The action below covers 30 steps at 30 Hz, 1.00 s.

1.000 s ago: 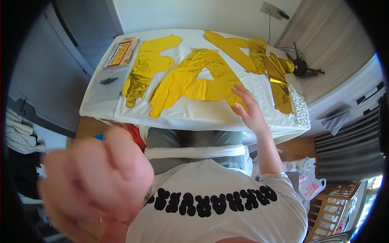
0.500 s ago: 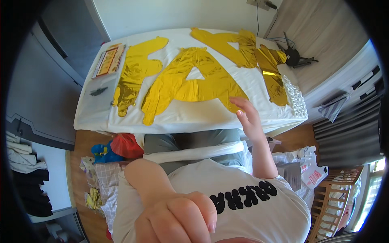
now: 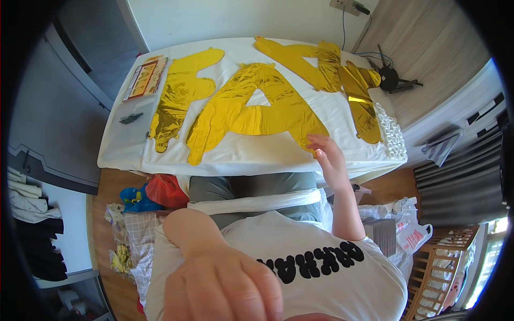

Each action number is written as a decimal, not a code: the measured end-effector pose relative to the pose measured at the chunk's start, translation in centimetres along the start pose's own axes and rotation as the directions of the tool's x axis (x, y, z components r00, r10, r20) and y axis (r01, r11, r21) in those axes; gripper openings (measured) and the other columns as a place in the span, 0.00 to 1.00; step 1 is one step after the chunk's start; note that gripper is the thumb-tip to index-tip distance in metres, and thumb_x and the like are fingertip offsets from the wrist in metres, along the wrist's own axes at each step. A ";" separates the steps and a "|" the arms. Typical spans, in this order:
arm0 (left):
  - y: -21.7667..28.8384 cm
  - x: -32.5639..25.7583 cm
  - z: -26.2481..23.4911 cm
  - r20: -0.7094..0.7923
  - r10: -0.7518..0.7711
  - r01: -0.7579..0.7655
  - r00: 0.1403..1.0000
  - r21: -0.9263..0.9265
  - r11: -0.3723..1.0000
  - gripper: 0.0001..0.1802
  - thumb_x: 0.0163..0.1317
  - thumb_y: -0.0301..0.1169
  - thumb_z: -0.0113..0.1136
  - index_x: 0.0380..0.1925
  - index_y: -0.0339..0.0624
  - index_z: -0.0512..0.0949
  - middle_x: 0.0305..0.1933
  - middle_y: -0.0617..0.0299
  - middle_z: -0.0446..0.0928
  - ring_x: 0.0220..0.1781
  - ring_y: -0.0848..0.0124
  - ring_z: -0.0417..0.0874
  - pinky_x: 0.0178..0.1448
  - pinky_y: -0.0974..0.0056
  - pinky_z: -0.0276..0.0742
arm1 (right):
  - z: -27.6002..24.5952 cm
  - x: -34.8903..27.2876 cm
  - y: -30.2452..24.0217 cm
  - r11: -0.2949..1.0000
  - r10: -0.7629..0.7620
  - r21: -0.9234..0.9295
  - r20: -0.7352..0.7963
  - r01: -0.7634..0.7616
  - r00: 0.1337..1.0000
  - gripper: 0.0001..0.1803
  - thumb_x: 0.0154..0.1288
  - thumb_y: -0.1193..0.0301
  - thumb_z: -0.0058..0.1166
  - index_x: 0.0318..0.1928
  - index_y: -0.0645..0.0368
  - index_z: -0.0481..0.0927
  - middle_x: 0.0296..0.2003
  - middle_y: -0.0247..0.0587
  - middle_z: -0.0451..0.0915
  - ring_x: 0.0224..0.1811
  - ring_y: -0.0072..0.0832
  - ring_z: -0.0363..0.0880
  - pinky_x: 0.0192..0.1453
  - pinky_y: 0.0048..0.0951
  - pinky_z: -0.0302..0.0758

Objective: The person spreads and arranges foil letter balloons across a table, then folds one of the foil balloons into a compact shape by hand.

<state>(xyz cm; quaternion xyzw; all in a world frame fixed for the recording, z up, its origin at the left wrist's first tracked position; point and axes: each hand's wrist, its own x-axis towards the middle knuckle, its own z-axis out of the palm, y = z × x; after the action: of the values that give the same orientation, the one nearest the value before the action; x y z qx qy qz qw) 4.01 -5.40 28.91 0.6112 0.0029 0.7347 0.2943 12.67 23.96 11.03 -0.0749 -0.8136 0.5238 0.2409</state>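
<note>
Flat on the white-covered table [image 3: 235,168] lies a gold foil letter balloon [image 3: 251,125] shaped like an A. My right hand [image 3: 331,159] is over the table's front edge, at the tip of the balloon's right leg. Its fingers are bent but apart, holding nothing; whether a fingertip touches the foil I cannot tell. Close in front of me, low in view, my left hand [image 3: 225,283] is closed with curled fingers. Its fingertips are hidden, so anything in it does not show. Other gold balloons lie alongside: one on the left [image 3: 179,96], one behind [image 3: 294,61], one on the right [image 3: 364,101].
At the table's left are a printed packet [image 3: 144,80] and a dark item on clear plastic [image 3: 130,119]. White chain-like rings [image 3: 392,134] line the right edge, below a black device [image 3: 391,77]. Bags, including a red one [image 3: 166,191], are on the floor.
My left hand has moved slightly lower and left, its back turning more into view. My right hand has shifted slightly down, with its fingers drawn a little closer together. The balloons stay put.
</note>
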 end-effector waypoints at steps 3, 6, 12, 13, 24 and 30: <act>-1.0 -0.6 1.2 -0.122 0.271 -0.259 0.955 0.106 0.960 0.04 0.74 0.35 0.64 0.38 0.58 0.85 0.45 0.75 0.85 0.47 0.78 0.84 0.54 0.63 0.76 | 0.1 0.2 0.7 1.000 0.002 -0.024 0.021 -0.001 1.000 0.21 0.80 0.62 0.53 0.60 0.66 0.80 0.60 0.46 0.79 0.57 0.33 0.83 0.62 0.33 0.77; -1.5 -0.2 0.7 -0.048 0.388 -0.388 0.920 0.020 0.922 0.06 0.73 0.30 0.64 0.36 0.60 0.85 0.43 0.78 0.85 0.44 0.82 0.84 0.52 0.66 0.75 | 0.3 0.5 0.4 0.986 0.046 -0.163 0.071 -0.034 0.996 0.16 0.77 0.68 0.56 0.57 0.66 0.82 0.59 0.48 0.80 0.56 0.35 0.83 0.62 0.33 0.78; 0.3 -1.1 1.5 -0.169 0.132 -0.121 0.977 0.072 0.990 0.10 0.76 0.30 0.58 0.36 0.60 0.85 0.44 0.77 0.85 0.46 0.80 0.85 0.53 0.67 0.75 | 0.7 1.0 2.0 0.865 -0.069 -0.499 -0.012 0.054 0.998 0.15 0.71 0.72 0.60 0.54 0.65 0.84 0.55 0.50 0.83 0.56 0.43 0.83 0.63 0.39 0.78; 0.2 -1.3 1.0 -0.173 0.129 -0.118 0.976 0.072 0.990 0.10 0.76 0.30 0.58 0.36 0.60 0.85 0.44 0.77 0.85 0.46 0.80 0.85 0.53 0.67 0.75 | 0.5 1.0 2.4 0.866 -0.065 -0.497 -0.011 0.051 0.998 0.15 0.71 0.72 0.60 0.54 0.65 0.84 0.55 0.50 0.83 0.56 0.43 0.83 0.63 0.39 0.78; 2.7 -5.5 -10.0 -0.021 -0.304 0.188 0.952 0.826 0.531 0.17 0.70 0.44 0.66 0.52 0.48 0.84 0.56 0.61 0.85 0.56 0.63 0.85 0.63 0.52 0.74 | 0.4 2.3 2.8 0.759 -0.130 -0.644 -0.012 0.091 0.991 0.14 0.63 0.72 0.65 0.48 0.62 0.86 0.56 0.47 0.83 0.59 0.46 0.80 0.66 0.42 0.76; 0.4 -15.6 -17.4 -0.688 -0.087 0.517 0.721 0.617 -0.593 0.17 0.66 0.36 0.70 0.52 0.41 0.84 0.58 0.53 0.83 0.59 0.50 0.82 0.67 0.47 0.72 | -0.1 2.4 3.1 0.757 -0.147 -0.646 -0.017 0.101 0.989 0.12 0.64 0.72 0.64 0.47 0.62 0.87 0.55 0.48 0.84 0.60 0.46 0.81 0.68 0.43 0.74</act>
<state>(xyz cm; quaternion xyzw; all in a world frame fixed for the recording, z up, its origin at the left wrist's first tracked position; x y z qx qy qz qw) -10.57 -6.34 10.63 0.4081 0.8569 0.2919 -0.1183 10.23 26.30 9.09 -0.1164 -0.9384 0.1936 0.2617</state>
